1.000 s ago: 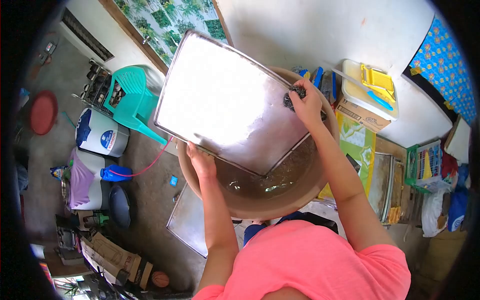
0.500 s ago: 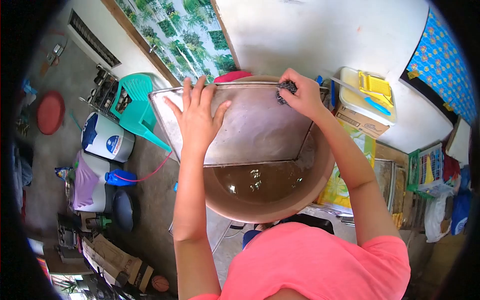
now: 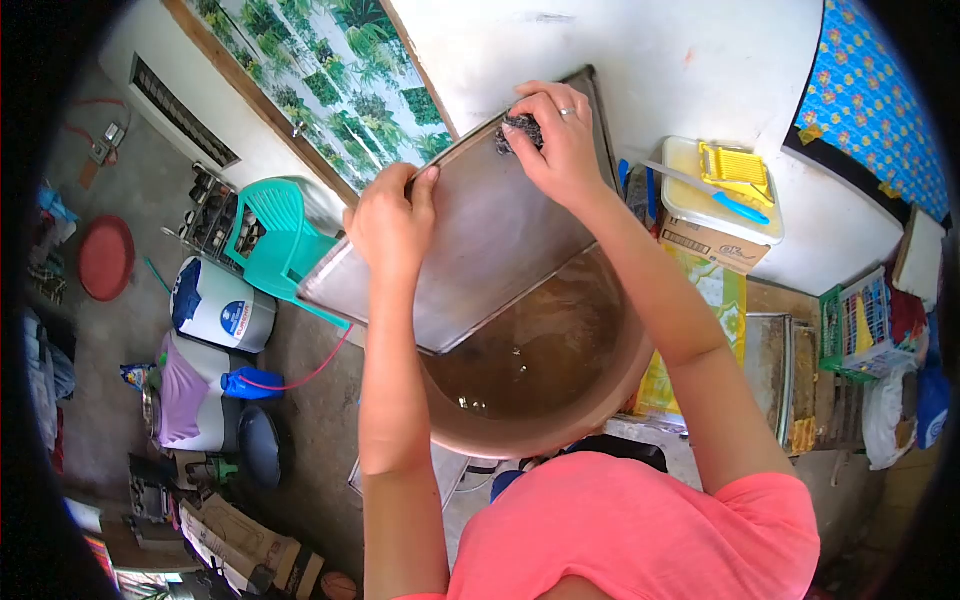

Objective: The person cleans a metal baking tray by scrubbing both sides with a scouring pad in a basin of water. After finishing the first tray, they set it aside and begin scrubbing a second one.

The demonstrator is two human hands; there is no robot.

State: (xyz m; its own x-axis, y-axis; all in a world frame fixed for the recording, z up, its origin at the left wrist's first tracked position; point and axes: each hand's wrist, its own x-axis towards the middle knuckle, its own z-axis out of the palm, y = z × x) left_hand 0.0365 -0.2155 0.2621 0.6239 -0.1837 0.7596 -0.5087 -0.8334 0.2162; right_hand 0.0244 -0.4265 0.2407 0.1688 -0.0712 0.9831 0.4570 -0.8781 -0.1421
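A flat metal baking tray (image 3: 500, 235) is held tilted above a round brown basin (image 3: 535, 435) of murky water (image 3: 530, 350). My left hand (image 3: 392, 215) is closed over the tray's upper left rim, thumb on the inner face. In my right hand (image 3: 562, 145) a dark steel wool scrubber (image 3: 518, 134) is pinched against the top rim, near the tray's upper right corner. Part of the scrubber is covered by my fingers. The tray's lower edge slants across the basin, just over the water.
A teal plastic chair (image 3: 290, 235) stands to the left, beside white tubs (image 3: 230, 305). Right of the basin, a lidded container (image 3: 690, 205) on a box carries a yellow slicer (image 3: 737, 172) and a blue-handled knife (image 3: 738, 207). A green-and-white crate (image 3: 862, 325) sits farther right.
The tray has turned counterclockwise, its right end now higher. My left hand has gone from spread flat on the tray to gripping its rim; my right hand has moved up and left with the scrubber.
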